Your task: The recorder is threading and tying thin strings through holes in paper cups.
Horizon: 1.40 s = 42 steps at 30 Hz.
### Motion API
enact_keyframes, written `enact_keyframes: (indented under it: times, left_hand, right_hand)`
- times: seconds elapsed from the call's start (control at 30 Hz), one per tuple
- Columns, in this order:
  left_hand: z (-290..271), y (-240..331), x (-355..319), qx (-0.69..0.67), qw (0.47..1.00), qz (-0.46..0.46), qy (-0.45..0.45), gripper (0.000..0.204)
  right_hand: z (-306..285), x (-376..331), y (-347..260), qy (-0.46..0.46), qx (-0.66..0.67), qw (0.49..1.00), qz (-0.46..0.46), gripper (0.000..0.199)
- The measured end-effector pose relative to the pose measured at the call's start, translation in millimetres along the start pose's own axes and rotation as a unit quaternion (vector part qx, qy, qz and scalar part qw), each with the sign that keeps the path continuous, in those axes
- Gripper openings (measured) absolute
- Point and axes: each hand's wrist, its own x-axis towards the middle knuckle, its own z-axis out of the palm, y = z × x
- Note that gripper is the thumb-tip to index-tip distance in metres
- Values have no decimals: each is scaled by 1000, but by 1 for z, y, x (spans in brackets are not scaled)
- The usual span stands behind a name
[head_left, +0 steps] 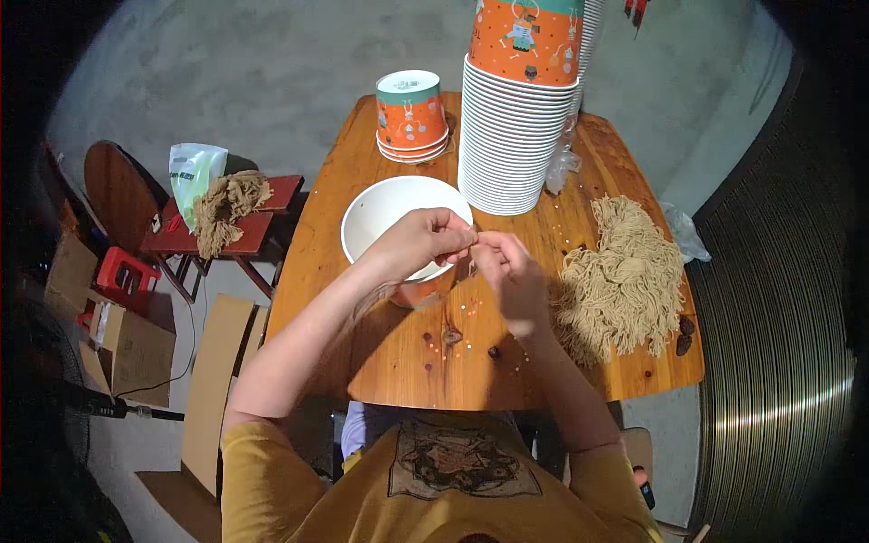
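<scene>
Above the near rim of a white-lined paper bucket (376, 210), my two hands meet with their fingertips pinched together. My left hand (424, 241) is closed and partly covers the bucket's mouth. Beside it, just right of the bucket, my right hand (512, 279) is closed too. What the fingers pinch is too small to make out. A small hole shows in the bucket's inner wall, and its orange outside appears below my left wrist. To the right of my right hand lies a heap of tan cords (625, 281).
A tall stack of nested paper buckets (511, 136) rises behind my hands. Upturned orange buckets (412, 122) stand at the back left of the wooden table (398, 362). Small pale bits and dark lumps (685, 335) lie on it. Left, a red bench (272, 213) holds more cords (231, 208).
</scene>
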Motion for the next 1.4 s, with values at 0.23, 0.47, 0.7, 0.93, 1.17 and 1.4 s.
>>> enact_keyframes:
  times: [0.23,0.47,0.7,0.93,1.17,1.4]
  left_hand:
    - [0,-1,0,-2,1000,-1,10,17]
    - [1,-3,0,-7,1000,7,-13,15]
    - [2,-2,1,-4,1000,11,-22,15]
    - [3,-1,2,-2,1000,8,-8,16]
    - [-1,-3,1,-20,999,8,-30,16]
    - [-1,-2,2,-29,999,11,-33,16]
  right_hand:
    - [-2,2,-8,-45,94,985,140,13]
    - [-14,0,3,-46,5,998,49,22]
    - [-14,4,18,-47,90,990,96,31]
    - [-7,4,-2,-66,152,978,128,15]
    - [-8,5,7,-70,106,980,155,10]
    - [-1,2,13,-66,146,986,46,14]
